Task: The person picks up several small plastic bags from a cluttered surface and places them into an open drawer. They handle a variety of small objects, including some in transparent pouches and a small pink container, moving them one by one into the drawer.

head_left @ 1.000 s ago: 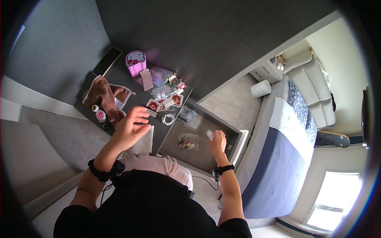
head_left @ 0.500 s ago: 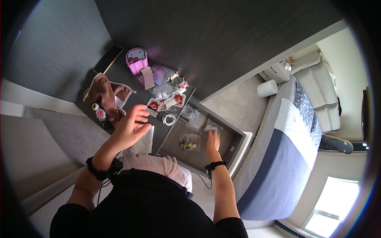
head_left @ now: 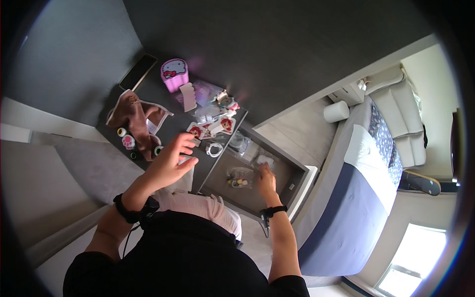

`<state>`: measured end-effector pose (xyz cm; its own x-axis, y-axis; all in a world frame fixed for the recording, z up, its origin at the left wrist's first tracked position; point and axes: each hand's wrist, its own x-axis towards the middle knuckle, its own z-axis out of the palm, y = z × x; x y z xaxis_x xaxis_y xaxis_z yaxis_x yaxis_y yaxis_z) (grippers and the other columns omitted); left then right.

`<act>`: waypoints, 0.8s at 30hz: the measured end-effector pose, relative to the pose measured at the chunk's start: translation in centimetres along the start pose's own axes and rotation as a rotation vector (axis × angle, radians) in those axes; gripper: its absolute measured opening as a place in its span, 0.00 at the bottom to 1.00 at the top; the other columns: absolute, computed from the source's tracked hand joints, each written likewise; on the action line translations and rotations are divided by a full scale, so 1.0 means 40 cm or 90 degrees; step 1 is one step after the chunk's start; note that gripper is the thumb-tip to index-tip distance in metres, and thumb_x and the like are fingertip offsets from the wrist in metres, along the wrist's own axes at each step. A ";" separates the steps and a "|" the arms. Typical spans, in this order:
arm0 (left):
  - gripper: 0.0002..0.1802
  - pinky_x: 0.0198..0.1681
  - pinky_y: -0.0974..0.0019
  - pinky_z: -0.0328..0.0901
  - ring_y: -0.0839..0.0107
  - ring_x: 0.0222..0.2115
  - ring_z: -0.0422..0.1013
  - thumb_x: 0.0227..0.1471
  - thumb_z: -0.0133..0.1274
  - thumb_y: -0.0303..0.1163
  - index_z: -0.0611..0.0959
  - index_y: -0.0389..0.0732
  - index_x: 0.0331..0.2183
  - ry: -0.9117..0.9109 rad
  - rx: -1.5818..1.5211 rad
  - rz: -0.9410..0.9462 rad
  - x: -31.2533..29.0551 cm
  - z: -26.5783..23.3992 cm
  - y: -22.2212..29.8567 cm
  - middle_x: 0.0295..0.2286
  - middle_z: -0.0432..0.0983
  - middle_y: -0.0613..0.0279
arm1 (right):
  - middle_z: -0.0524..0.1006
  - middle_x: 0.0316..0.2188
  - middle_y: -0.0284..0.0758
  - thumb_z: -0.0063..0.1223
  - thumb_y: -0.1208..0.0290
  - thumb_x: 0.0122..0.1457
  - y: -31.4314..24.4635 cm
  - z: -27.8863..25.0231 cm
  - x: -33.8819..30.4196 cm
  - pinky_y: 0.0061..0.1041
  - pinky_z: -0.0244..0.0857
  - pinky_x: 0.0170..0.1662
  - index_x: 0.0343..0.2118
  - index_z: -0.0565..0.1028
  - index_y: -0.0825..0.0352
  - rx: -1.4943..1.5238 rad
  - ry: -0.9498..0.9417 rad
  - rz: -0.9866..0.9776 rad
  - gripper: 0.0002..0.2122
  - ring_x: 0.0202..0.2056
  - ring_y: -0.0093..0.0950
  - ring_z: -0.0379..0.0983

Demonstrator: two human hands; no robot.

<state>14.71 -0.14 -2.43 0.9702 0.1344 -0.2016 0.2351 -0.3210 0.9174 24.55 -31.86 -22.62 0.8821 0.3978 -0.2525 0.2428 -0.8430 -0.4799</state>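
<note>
My left hand (head_left: 174,162) hovers over the near part of the dark desk (head_left: 173,126), its fingers spread and nothing in it. A coiled white cable (head_left: 214,149) lies just right of its fingertips, and a brown cloth (head_left: 136,119) is spread to its left. Over the open drawer (head_left: 269,195), my right hand (head_left: 267,182) has its fingers loosely bent and apart, with no held thing showing. Just beyond its fingertips lies a clear plastic bag (head_left: 265,160) with something white inside. A second clear bag of small coloured items (head_left: 239,181) rests left of that hand.
A pink box (head_left: 174,81), a dark tablet-like slab (head_left: 138,72), figurines (head_left: 227,101) and picture cards (head_left: 228,124) stand or lie farther back on the desk. More clear packaging (head_left: 239,143) sits in the drawer's far corner. A bed (head_left: 341,208) is at the right.
My right hand has drawn back slightly from the clear bag, which stays in the drawer. My left hand remains spread above the desk. The whole view has shifted a little.
</note>
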 end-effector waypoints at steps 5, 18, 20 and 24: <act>0.23 0.37 0.64 0.61 0.56 0.36 0.64 0.39 0.51 0.29 0.64 0.36 0.40 -0.005 0.172 0.119 0.012 0.000 -0.031 0.36 0.65 0.50 | 0.58 0.49 0.45 0.45 0.79 0.40 -0.004 -0.045 -0.003 0.33 0.55 0.47 0.43 0.65 0.64 0.001 -0.063 -0.010 0.21 0.45 0.43 0.59; 0.13 0.31 0.60 0.63 0.58 0.31 0.65 0.35 0.52 0.35 0.73 0.35 0.23 0.197 0.454 -0.057 0.199 0.074 -0.163 0.26 0.67 0.54 | 0.59 0.47 0.46 0.47 0.75 0.43 -0.130 -0.107 -0.056 0.33 0.55 0.46 0.39 0.68 0.64 0.024 0.061 -0.075 0.17 0.43 0.43 0.61; 0.11 0.30 0.62 0.63 0.60 0.29 0.66 0.34 0.52 0.34 0.74 0.36 0.20 0.252 0.525 0.008 0.223 0.073 -0.185 0.25 0.68 0.55 | 0.60 0.47 0.46 0.47 0.75 0.43 -0.153 -0.113 -0.075 0.33 0.55 0.47 0.39 0.68 0.65 0.059 0.063 -0.077 0.17 0.43 0.42 0.61; 0.06 0.28 0.64 0.63 0.64 0.28 0.67 0.32 0.50 0.30 0.75 0.39 0.19 0.227 0.660 0.146 0.251 0.076 -0.186 0.24 0.69 0.58 | 0.61 0.47 0.45 0.49 0.75 0.42 -0.180 -0.122 -0.107 0.30 0.56 0.47 0.39 0.69 0.65 0.080 0.060 -0.058 0.16 0.46 0.40 0.60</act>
<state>22.89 0.76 -12.34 0.9638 0.1791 0.1975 0.1492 -0.9762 0.1573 21.01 -29.26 -14.00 0.8942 0.4296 -0.1259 0.2765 -0.7512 -0.5993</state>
